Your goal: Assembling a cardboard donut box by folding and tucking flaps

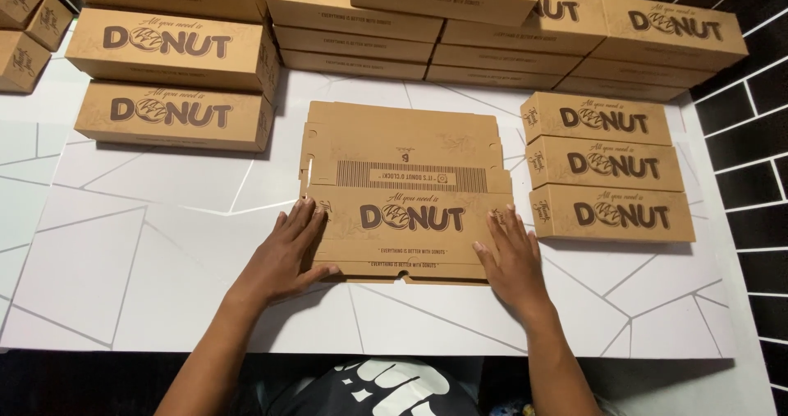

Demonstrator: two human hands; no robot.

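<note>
A stack of flat, unfolded cardboard box blanks [406,186] is seen lying in the middle of the white counter [164,252], near its front edge. The left hand [283,256] is laid flat on the stack's near left corner, fingers spread and pointing away from the body, the thumb stretched along the front edge. The right hand [513,256] is pressed flat on the near right corner in the same way, fingers slightly spread; nothing is pinched by either hand. The stack lies between the two hands and reaches away from them toward the back of the counter.

To the left of the stack a wide bare stretch of counter is left open, bounded further back by two assembled brown boxes [172,84] piled one on the other. Just beside the stack on the right, three narrower assembled boxes [611,170] are set in a row, with little room between them and the right hand. Behind the stack, more piled boxes [492,30] are ranged along the back. A black tiled wall [755,153] closes the right side.

The blanks are plain brown card with dark brown lettering and a barcode strip on a middle panel; the edges of the sheets are stepped slightly at the far side, and a small notch is cut in the near edge
</note>
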